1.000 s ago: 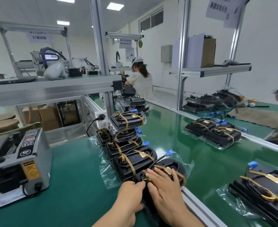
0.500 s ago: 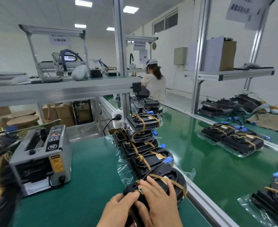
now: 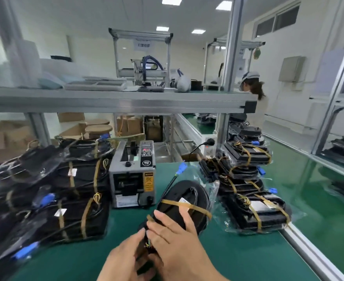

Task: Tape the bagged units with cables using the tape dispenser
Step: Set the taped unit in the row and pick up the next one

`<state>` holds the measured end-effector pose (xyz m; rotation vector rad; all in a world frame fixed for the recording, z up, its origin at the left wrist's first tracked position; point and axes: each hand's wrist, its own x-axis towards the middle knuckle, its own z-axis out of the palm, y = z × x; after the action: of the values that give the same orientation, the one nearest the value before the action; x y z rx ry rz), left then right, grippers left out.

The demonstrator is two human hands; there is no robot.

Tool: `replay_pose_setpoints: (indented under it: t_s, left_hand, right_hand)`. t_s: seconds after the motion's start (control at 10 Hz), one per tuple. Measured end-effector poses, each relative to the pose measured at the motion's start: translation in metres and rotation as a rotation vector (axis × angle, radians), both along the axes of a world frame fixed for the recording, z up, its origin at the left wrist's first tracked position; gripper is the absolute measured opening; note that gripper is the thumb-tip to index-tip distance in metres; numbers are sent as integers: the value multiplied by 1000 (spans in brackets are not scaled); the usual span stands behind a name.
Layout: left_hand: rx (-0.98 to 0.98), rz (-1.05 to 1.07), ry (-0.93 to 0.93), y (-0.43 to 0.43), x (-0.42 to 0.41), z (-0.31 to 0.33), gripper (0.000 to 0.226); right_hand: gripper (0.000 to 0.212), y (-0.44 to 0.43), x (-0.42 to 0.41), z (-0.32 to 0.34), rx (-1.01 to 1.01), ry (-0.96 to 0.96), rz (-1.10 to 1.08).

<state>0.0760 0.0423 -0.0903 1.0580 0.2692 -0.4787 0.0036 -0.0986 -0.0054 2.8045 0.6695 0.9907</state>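
Holding one bagged unit (image 3: pixel 184 196) | left hand (image 3: pixel 124 258) grips its end, right hand (image 3: pixel 177 236) flat atop | one tape dispenser (image 3: pixel 132 175), 11 o'clock | left pile (image 3: pixel 76 199) 9 o'clock, right pile (image 3: pixel 254 207) 2 o'clock

Nothing legible: tape dispenser (image 3: pixel 132 175) labels and hanging sign (image 3: pixel 142 45) are blurred

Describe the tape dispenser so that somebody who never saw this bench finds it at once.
On the green bench mat, look between the two heaps of black bagged units. The tape dispenser stands there: the only grey metal box, with a yellow warning label and a black control panel.
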Motion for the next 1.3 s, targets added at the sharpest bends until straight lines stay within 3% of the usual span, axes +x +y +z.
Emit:
replay_pose_setpoints:
  t_s: [0.1,0.4,0.5,0.6,0.7,0.8,0.9,1.0,1.1,1.3]
  left_hand:
    - [-54,15,2,16,2,3,22]
    - [27,91,-93,32,-6,29,24]
    - [86,160,-181,31,-10,39,12]
    - [11,203,-85,28,-13,52,18]
    - [-10,232,-53,26,-14,57,18]
    - [-20,270,-35,24,-16,58,16]
    - [-10,295,-17,22,-16,60,17]
    - [-9,298,11,23,-16,64,17]
    - [-17,249,-10,22,-21,68,16]
    - [48,129,-27,21,-29,76,24]
  right_hand:
    - [35,15,15,3,16,103,77]
    - [36,28,31,6,135,-35,193]
    - [39,25,30,7,369,-103,223]
    - [57,21,27,13,686,-118,109]
    - [102,16,27,24,1140,31,-45]
    - [120,16,32,32,1737,309,-106]
    - [133,9,41,25,2079,398,-12]
    - [135,2,44,20,2134,580,66]
    - [90,-2,44,19,2087,741,174]
    - [60,-3,45,26,1930,751,214]
